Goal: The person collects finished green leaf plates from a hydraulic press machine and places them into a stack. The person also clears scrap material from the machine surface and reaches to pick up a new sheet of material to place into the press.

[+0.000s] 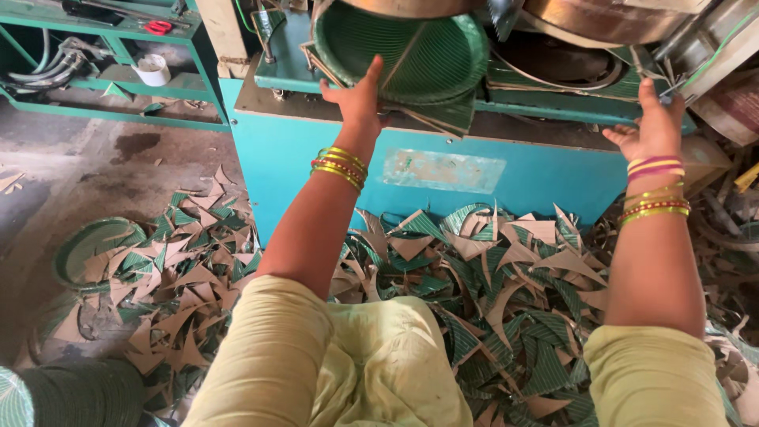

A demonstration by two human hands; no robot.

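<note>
press [443,170]: blue front, paper scraps [490,277] heaped on the floor against it | green plate [403,51]: tilted in the press mouth, rim overhanging the press top | left hand [357,99]: fingers spread, touching the plate's lower rim | right hand [655,126]: open by the press's right edge, perhaps touching a lever [656,75]

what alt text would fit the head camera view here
A person's left hand touches a round green ribbed paper plate in a blue metal press machine, while the right hand reaches toward its other side. Green and brown triangular paper offcuts litter the floor below.
</note>
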